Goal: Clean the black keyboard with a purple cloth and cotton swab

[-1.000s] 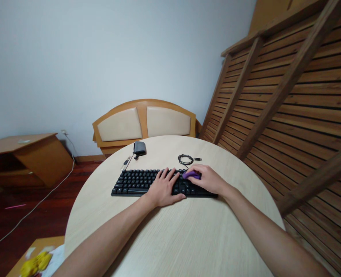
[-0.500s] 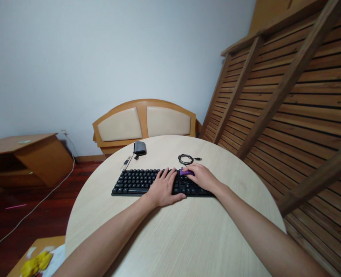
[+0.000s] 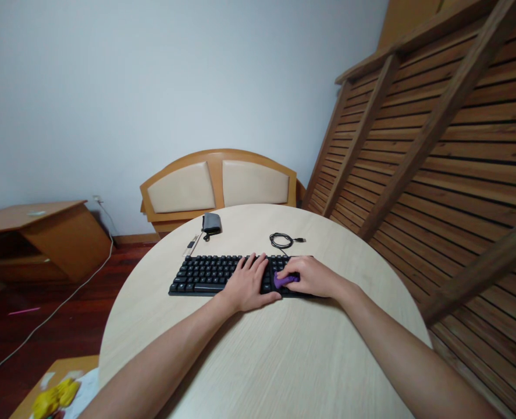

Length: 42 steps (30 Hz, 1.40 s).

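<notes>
A black keyboard (image 3: pixel 205 273) lies across the middle of a round pale wooden table (image 3: pixel 266 355). My left hand (image 3: pixel 248 283) rests flat on the keys near the keyboard's middle, fingers stretched out. My right hand (image 3: pixel 310 277) is curled over the keyboard's right part and presses a small purple lump (image 3: pixel 283 280) against the near rows of keys. The lump peeks out under my fingertips; most of it is hidden.
A coiled black cable (image 3: pixel 284 240) lies behind the keyboard, a grey pouch (image 3: pixel 211 223) and a small strip sit at the table's far left. A padded headboard (image 3: pixel 218 183) stands behind. Slatted wood panel (image 3: pixel 436 151) leans at right; low cabinet (image 3: pixel 39 235) at left.
My right hand has dragged the purple lump from the far rows of the keyboard's right part toward me onto the near rows. My left hand has stayed put.
</notes>
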Each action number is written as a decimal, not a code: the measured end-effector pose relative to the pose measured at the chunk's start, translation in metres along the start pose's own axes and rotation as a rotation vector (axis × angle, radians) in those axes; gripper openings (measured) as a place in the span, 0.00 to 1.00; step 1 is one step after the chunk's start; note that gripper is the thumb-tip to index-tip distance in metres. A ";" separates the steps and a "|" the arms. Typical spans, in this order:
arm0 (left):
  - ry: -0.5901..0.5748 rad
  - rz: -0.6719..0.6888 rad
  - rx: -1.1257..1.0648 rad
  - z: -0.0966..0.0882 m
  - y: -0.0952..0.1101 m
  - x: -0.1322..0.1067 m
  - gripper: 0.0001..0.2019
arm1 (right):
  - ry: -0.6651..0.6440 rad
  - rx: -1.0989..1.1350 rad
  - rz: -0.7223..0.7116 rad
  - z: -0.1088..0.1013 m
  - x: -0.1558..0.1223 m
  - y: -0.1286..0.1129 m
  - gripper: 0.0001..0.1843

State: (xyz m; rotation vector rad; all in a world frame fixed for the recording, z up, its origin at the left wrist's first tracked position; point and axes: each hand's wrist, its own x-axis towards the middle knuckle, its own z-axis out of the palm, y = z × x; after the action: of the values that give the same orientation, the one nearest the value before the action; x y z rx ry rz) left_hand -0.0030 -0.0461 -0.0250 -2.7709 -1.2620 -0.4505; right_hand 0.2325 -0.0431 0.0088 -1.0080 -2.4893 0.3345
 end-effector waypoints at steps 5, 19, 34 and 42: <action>-0.009 -0.005 0.001 0.002 -0.001 0.000 0.47 | -0.054 0.143 -0.069 0.000 -0.002 -0.001 0.10; -0.035 0.002 -0.024 -0.005 0.003 0.002 0.47 | -0.119 0.066 0.019 -0.003 0.002 -0.010 0.11; -0.072 -0.035 -0.001 -0.008 -0.016 -0.004 0.48 | 0.084 0.101 0.228 -0.025 -0.020 0.023 0.09; -0.055 -0.032 -0.012 -0.006 -0.016 -0.005 0.46 | 0.340 -0.164 0.218 0.002 -0.002 0.053 0.18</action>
State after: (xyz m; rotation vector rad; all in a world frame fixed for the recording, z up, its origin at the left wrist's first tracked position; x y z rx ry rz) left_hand -0.0198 -0.0404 -0.0218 -2.7947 -1.3219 -0.3879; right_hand 0.2645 -0.0075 -0.0134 -1.2884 -2.1314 0.0174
